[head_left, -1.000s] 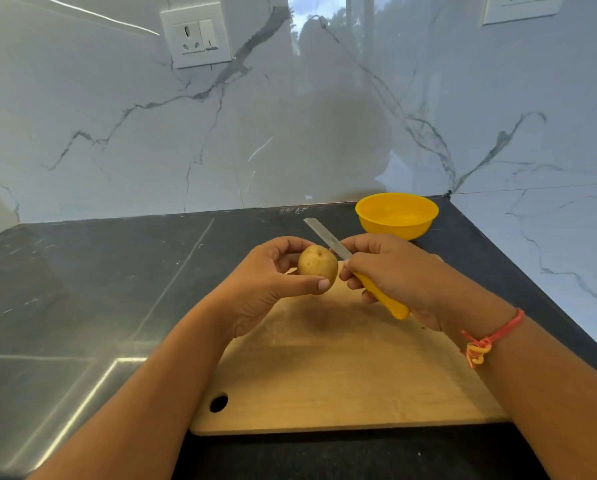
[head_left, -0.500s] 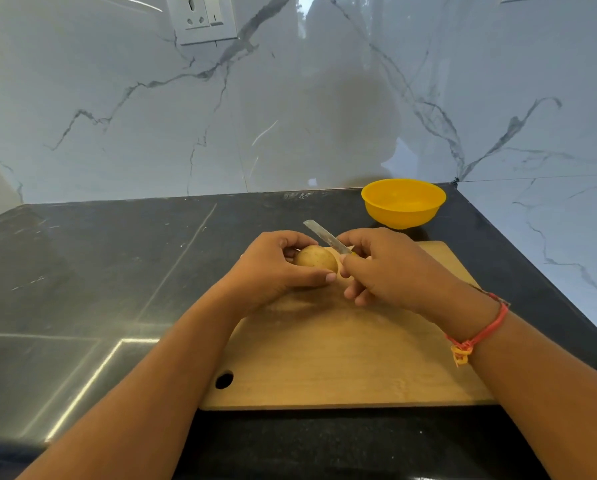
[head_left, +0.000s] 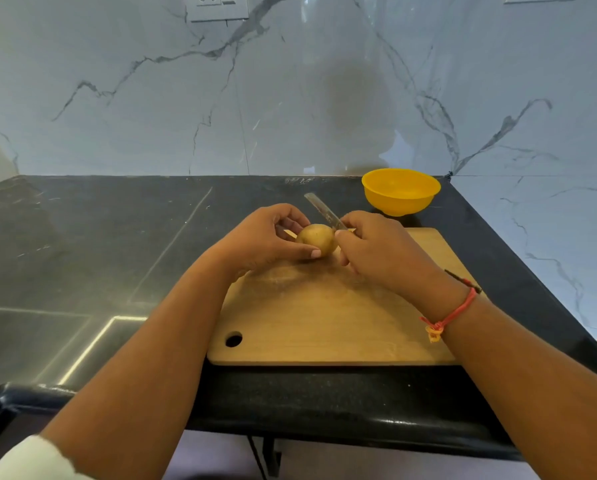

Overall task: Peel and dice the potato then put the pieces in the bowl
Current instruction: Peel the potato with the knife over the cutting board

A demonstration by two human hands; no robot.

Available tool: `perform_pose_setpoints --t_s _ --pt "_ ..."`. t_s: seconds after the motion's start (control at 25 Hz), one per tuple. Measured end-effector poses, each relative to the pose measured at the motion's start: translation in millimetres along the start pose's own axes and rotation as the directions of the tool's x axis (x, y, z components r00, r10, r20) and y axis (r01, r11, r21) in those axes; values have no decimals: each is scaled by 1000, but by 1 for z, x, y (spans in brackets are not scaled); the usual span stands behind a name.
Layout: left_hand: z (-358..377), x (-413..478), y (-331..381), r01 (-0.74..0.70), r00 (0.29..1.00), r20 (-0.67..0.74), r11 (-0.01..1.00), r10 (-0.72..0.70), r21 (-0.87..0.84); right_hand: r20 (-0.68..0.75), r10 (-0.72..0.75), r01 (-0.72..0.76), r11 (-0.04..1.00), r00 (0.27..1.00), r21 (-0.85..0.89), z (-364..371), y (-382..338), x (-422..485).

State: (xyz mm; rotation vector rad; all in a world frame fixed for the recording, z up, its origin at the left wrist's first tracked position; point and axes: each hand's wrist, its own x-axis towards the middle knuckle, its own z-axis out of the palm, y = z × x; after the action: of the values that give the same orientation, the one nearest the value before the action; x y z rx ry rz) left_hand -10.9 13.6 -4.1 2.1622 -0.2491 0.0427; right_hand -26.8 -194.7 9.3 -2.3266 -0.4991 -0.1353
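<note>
- Dark polished stone bench (head_left: 117,254) runs below a white, grey-veined marble wall (head_left: 290,98), and a pale rectangular wooden cutting board (head_left: 324,323) lies near its front edge.
- Over the far end of the board, the small round tan potato (head_left: 316,239) is pinched between the thumb and curled fingers of the left hand (head_left: 259,244).
- The right hand (head_left: 383,254) is clenched round a knife with a narrow steel blade (head_left: 324,213). Its handle is hidden in the fist, and the blade slants up and away, meeting the potato's right side.
- Skin covers all of the potato that shows and no peelings lie on the board, so peeling looks barely begun at best.
- A round yellow plastic bowl (head_left: 399,204) stands on the bench just beyond the board's far right corner, and no pieces show inside.
- Left to do, by my reading: nearly all the peeling, all the dicing, and moving the pieces to the bowl.
</note>
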Motion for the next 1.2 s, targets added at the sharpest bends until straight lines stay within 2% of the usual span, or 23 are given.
perform_pose_setpoints --t_s 0.16,0.4,0.56,0.72,1.2 --pt "4 1 0 15 1000 -15 1000 -14 14 58 137 -146 971 989 189 -3 3 -11" --pt "4 2 0 32 999 8 998 -32 46 113 166 -184 967 980 177 -3 12 -24" --pt "6 4 -1 31 999 8 999 -31 22 3 81 -80 996 997 -37 2 11 -28" --pt "7 6 -2 34 999 5 999 -34 17 -92 -28 4 967 995 -255 12 8 -32" --pt "7 4 -1 43 999 -6 999 -43 -27 -108 -55 15 939 993 -343 18 5 -33"
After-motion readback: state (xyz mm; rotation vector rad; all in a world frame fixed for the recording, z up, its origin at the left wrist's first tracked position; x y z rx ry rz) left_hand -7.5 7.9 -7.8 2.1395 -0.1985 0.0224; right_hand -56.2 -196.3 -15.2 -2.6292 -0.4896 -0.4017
